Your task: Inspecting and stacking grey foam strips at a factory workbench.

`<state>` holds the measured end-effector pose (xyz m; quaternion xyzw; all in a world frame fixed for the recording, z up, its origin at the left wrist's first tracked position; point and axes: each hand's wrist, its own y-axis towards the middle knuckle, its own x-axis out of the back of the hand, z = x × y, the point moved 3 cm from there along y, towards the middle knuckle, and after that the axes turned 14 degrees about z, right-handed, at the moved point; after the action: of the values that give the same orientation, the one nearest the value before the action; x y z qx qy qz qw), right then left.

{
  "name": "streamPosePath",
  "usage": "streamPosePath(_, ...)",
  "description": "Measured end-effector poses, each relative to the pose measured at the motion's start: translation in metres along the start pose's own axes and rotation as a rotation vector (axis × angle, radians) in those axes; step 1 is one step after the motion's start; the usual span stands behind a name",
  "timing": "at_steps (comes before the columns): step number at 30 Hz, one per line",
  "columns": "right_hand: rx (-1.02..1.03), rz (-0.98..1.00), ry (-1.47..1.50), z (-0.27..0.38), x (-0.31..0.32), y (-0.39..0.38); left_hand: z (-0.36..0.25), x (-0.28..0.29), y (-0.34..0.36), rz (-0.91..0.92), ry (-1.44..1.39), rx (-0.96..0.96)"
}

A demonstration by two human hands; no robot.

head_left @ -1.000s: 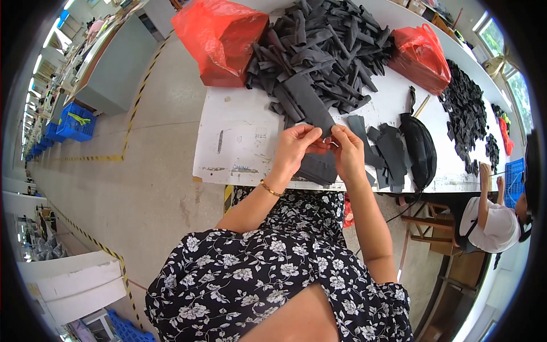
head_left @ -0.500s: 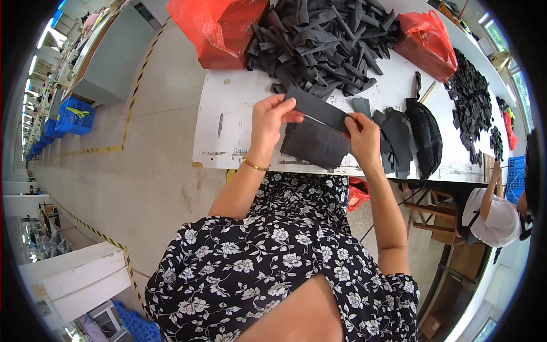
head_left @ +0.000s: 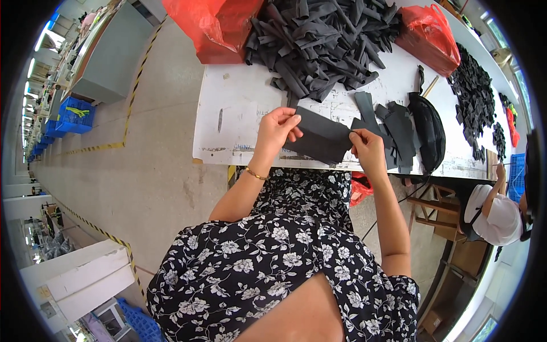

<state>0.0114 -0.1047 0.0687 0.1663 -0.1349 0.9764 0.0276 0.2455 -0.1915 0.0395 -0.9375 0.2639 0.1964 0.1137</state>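
Note:
A flat dark grey fabric strip point(head_left: 323, 129) is stretched between my two hands above the near table edge. My left hand point(head_left: 277, 132) pinches its left end between thumb and fingers. At the other end, my right hand point(head_left: 368, 149) grips the strip's corner. Right under it lies a stack of similar dark pieces point(head_left: 313, 151), mostly covered by the held strip. Beyond my hands rises a large loose heap of dark fabric strips point(head_left: 319, 48). More flat strips point(head_left: 397, 128) lie fanned out just right of my right hand.
A black zipped pouch point(head_left: 428, 134) lies right of the fanned strips on the white table point(head_left: 219, 128). Red plastic bags point(head_left: 219, 28) point(head_left: 428, 37) flank the heap. Farther right are another dark pile point(head_left: 473, 85) and a person in white point(head_left: 497, 216). A wooden stool point(head_left: 436, 208) stands below.
Both hands have come down toward me with the strip, which now covers most of the stack. My right hand has also shifted slightly right.

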Motion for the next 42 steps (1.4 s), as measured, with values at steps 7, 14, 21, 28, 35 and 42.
streamPosePath(7, 0.051, -0.067, -0.239, -0.002, 0.005, -0.01, -0.008, 0.023, 0.028, -0.219, 0.681, -0.152)
streamPosePath(14, 0.048, -0.168, -0.77, -0.053, 0.056, -0.004, 0.019, 0.078, 0.124, -0.472, 0.68, 0.221)
streamPosePath(21, 0.305, 0.024, -1.172, -0.093, 0.033, -0.01, 0.026, 0.08, 0.123, -0.448, 0.165, -0.004)
streamPosePath(28, 0.299, -0.084, -1.288, -0.095, 0.048, 0.001, -0.004, 0.059, 0.085, -0.253, -0.298, -0.066)
streamPosePath(35, 0.329, -0.376, -0.223, 0.019, 0.086, 0.007, -0.009, 0.029, 0.075, -0.032, -0.625, 0.009)
streamPosePath(42, 0.436, -0.223, -0.517, 0.042, 0.038, 0.005, -0.028, -0.007, 0.066, -0.003, -0.604, -0.045)
